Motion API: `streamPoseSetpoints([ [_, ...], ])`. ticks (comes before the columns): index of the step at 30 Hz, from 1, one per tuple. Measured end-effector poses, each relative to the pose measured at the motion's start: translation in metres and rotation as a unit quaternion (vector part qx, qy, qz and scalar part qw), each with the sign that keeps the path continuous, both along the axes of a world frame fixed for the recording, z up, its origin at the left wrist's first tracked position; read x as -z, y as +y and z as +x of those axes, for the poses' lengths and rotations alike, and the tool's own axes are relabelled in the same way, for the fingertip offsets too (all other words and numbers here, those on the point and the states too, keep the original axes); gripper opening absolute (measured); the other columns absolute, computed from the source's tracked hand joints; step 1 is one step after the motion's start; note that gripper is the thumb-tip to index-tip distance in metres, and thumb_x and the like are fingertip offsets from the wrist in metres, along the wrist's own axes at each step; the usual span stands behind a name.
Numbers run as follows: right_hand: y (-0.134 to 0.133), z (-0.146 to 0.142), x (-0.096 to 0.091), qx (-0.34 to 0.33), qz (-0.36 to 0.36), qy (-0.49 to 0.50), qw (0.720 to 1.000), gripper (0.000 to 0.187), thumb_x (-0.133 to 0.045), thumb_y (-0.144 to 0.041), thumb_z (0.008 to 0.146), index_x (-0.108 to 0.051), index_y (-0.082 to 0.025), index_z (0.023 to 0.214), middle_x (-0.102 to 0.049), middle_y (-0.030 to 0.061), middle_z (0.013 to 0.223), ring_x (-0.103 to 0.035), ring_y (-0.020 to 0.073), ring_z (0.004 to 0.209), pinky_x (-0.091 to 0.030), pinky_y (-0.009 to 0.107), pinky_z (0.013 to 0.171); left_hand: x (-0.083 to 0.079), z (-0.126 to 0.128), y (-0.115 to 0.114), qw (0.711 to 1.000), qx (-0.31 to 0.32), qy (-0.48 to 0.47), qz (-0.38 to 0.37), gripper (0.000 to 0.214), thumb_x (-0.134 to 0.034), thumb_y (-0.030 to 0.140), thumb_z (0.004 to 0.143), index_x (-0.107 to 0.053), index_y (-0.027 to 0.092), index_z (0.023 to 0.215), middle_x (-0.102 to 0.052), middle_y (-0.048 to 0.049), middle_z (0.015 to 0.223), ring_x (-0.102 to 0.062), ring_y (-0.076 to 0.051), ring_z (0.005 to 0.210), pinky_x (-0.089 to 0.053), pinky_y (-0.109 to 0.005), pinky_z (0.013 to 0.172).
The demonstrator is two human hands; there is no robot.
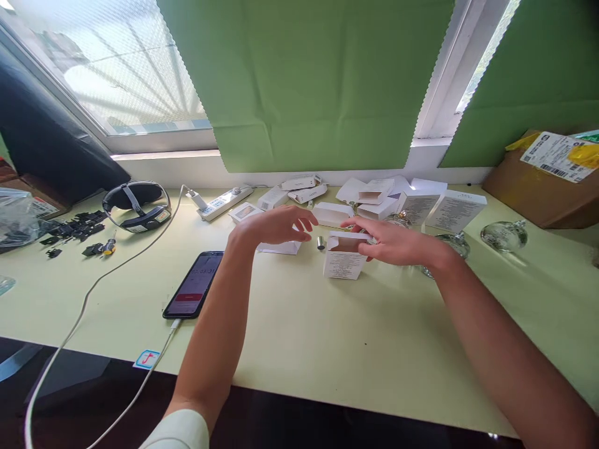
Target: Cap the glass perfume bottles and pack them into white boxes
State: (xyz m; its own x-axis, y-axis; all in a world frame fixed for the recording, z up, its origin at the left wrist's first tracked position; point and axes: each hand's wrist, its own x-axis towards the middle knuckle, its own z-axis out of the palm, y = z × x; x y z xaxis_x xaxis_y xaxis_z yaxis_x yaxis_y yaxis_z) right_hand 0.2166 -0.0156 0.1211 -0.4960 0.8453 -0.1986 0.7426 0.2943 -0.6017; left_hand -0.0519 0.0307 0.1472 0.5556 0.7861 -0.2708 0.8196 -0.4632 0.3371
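My left hand point(286, 224) hovers over the table with fingers apart and slightly curled, holding nothing. Under it lies a flat white carton piece point(279, 248). My right hand point(386, 240) is at the upper right edge of a small open white box point(345, 264) with printed text. Its thumb lies in front of the box and its fingers reach past the top, partly hiding the opening. The box stands upright. Between my hands, a small shiny metal cylinder point(321, 242) stands on the table. Behind it lies another white box point(334, 214).
Several white boxes point(456, 209) and clear glass pieces point(504, 237) stand at the right, before a brown carton point(543, 181). A charging phone point(194, 285), a power strip point(225, 202), a head strap device point(139, 209) and black parts point(77, 227) are at the left.
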Motion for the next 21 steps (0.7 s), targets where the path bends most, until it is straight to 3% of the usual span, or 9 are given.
streamPoseSetpoints([
  [3,-0.003,-0.002,-0.002,-0.007,0.041,-0.026,0.999,0.057,-0.049,-0.038,0.09,-0.042,-0.035,0.146,-0.054,0.005,0.144,-0.058,0.0302,0.12,-0.046,0.041,0.093,0.012,-0.012,0.014,0.996,-0.046,0.07,-0.02,0.076,-0.069,0.052,0.074,-0.043,0.034,0.142,-0.052,-0.0024,0.145,-0.053,-0.025,0.126,-0.047,-0.034,0.097],
  [6,-0.006,-0.002,-0.003,-0.018,0.038,-0.021,0.999,0.057,-0.048,-0.044,0.091,-0.04,-0.034,0.147,-0.056,0.0057,0.141,-0.057,0.0287,0.122,-0.047,0.04,0.093,0.03,-0.019,0.028,0.988,-0.062,0.132,-0.051,0.097,-0.076,0.052,0.064,-0.032,0.036,0.149,-0.04,-0.0047,0.155,-0.049,-0.03,0.131,-0.045,-0.04,0.103],
  [10,-0.013,0.003,-0.011,-0.035,0.048,-0.007,0.998,0.063,-0.052,-0.053,0.089,-0.039,-0.033,0.148,-0.053,0.0055,0.144,-0.053,0.0289,0.127,-0.049,0.039,0.094,0.051,-0.023,0.042,0.986,-0.056,0.147,-0.057,0.098,-0.076,0.054,0.062,-0.032,0.038,0.148,-0.038,-0.0034,0.156,-0.047,-0.031,0.133,-0.038,-0.044,0.11],
  [14,-0.018,0.011,-0.023,-0.011,0.081,0.022,0.996,0.067,-0.054,-0.06,0.086,-0.041,-0.035,0.147,-0.051,0.0042,0.147,-0.056,0.0305,0.123,-0.052,0.04,0.089,0.056,-0.027,0.044,0.988,-0.073,0.129,-0.04,0.092,-0.074,0.057,0.065,-0.037,0.035,0.146,-0.041,-0.0057,0.153,-0.049,-0.032,0.13,-0.041,-0.044,0.106],
  [18,-0.014,0.014,-0.026,0.077,0.159,0.111,0.978,0.056,-0.056,-0.062,0.085,-0.055,-0.034,0.134,-0.058,0.0053,0.139,-0.058,0.0312,0.119,-0.053,0.044,0.088,0.038,-0.024,0.037,0.992,-0.099,-0.033,0.075,0.08,-0.069,0.059,0.073,-0.04,0.033,0.143,-0.047,-0.0066,0.144,-0.051,-0.029,0.125,-0.045,-0.043,0.103],
  [21,-0.007,0.014,-0.021,0.133,0.205,0.192,0.951,0.05,-0.056,-0.062,0.087,-0.06,-0.03,0.125,-0.061,0.0068,0.133,-0.059,0.0303,0.117,-0.052,0.047,0.093,0.014,-0.014,0.025,0.941,-0.107,-0.247,0.204,0.082,-0.067,0.061,0.078,-0.032,0.034,0.147,-0.045,-0.0081,0.141,-0.052,-0.028,0.124,-0.045,-0.043,0.104],
])
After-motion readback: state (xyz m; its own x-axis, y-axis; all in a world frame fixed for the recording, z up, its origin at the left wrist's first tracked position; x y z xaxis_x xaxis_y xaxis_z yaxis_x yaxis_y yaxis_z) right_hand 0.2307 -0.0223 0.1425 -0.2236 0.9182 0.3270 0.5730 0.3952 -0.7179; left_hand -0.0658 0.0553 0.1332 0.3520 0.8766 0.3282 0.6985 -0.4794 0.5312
